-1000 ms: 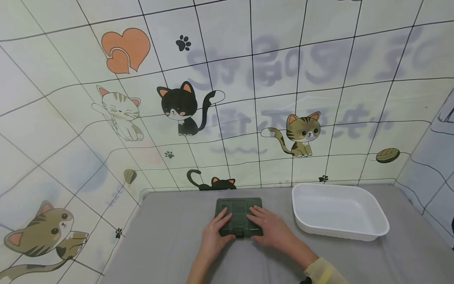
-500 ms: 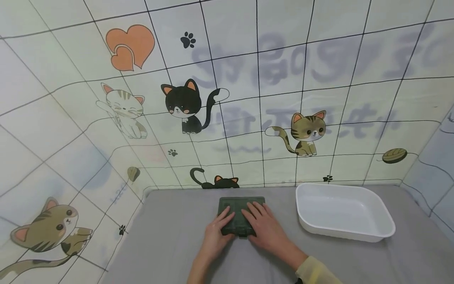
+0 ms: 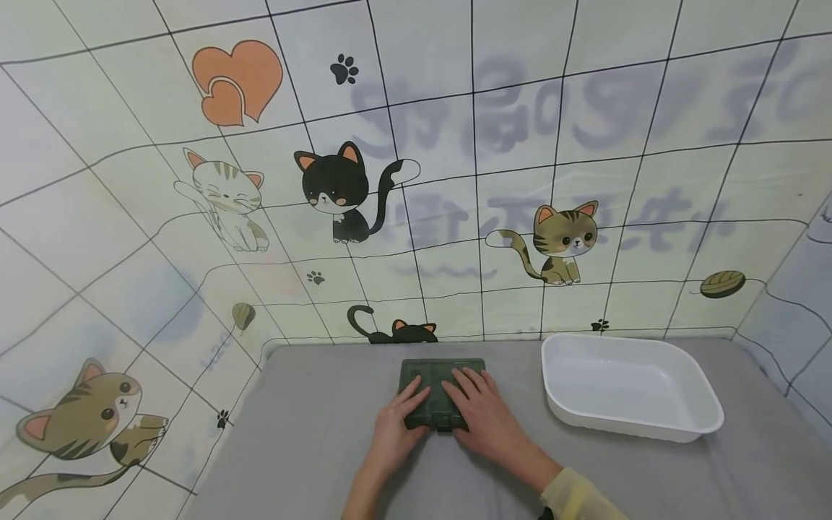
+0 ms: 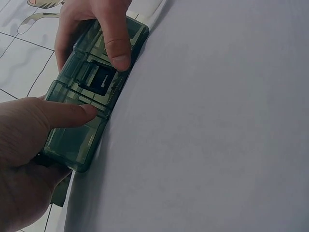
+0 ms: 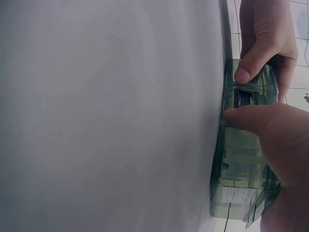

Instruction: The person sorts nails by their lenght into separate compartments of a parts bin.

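Observation:
A dark green, see-through plastic storage box [image 3: 435, 372] lies on the grey cloth surface, lid down. My left hand [image 3: 392, 432] holds its left side, fingers flat on the lid and thumb against the front face. From the right, my right hand [image 3: 495, 419] grips it the same way, its fingers reaching toward the lid's middle. In the left wrist view the dark latch [image 4: 98, 78] sits between the two thumbs on the front face. The right wrist view has the right thumb [image 5: 244, 116] right beside the latch, and a white label [image 5: 239, 195] on the box.
To the right of the box stands a shallow white plastic tray [image 3: 624, 427]. The grey cloth [image 3: 312, 426] covers the surface around both. Behind and at the sides hang white sheets [image 3: 435, 130] with a grid and cartoon cats.
My right hand has slid left over the lid, its thumb closer to the latch. My left hand keeps its place on the box. The head view has shifted slightly.

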Motion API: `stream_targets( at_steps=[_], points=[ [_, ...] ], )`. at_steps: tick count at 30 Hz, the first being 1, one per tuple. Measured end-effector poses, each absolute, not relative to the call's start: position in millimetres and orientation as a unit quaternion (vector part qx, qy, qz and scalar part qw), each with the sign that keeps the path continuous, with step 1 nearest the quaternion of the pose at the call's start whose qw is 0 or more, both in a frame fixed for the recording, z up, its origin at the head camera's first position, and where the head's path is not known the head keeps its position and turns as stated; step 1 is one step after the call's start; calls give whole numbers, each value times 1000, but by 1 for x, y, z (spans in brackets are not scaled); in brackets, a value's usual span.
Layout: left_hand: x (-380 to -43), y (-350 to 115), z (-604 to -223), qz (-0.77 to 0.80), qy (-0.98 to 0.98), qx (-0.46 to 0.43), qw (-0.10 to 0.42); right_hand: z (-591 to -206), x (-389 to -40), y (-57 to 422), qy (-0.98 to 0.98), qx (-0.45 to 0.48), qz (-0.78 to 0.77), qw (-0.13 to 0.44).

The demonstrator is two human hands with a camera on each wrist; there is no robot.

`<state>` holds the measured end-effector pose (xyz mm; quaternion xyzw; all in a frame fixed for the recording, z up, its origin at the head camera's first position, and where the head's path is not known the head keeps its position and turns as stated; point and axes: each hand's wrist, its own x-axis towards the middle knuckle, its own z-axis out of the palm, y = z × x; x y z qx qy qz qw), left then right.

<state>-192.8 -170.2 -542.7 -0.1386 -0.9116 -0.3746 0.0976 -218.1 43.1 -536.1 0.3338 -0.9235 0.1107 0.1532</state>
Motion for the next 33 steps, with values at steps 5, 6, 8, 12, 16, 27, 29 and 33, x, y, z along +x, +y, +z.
stream_targets(
  at_steps=[5, 6, 8, 12, 16, 27, 29, 33],
  points=[
    [-193, -171, -542, -380, -910, -139, 95, -536, -219, 44, -920, 341, 118, 156],
    [-193, -171, -542, -381, -909, -139, 94, -536, -219, 45, -919, 343, 117, 156],
    [-194, -171, -542, -380, -909, -141, 95, -534, -219, 45, -918, 346, 115, 155],
    [-194, -172, -542, -375, -911, -143, 95, -533, -220, 47, -916, 355, 109, 152],
    [-193, -172, -542, -376, -911, -145, 93, -534, -221, 50, -912, 369, 106, 148],
    [-193, -172, -541, -381, -908, -147, 92, -533, -221, 60, -895, 401, 132, 145],
    [-194, -172, -541, -379, -908, -150, 94, -534, -221, 61, -896, 401, 130, 141],
    [-193, -173, -541, -377, -909, -148, 96, -533, -221, 61, -902, 396, 119, 127]
  ],
)
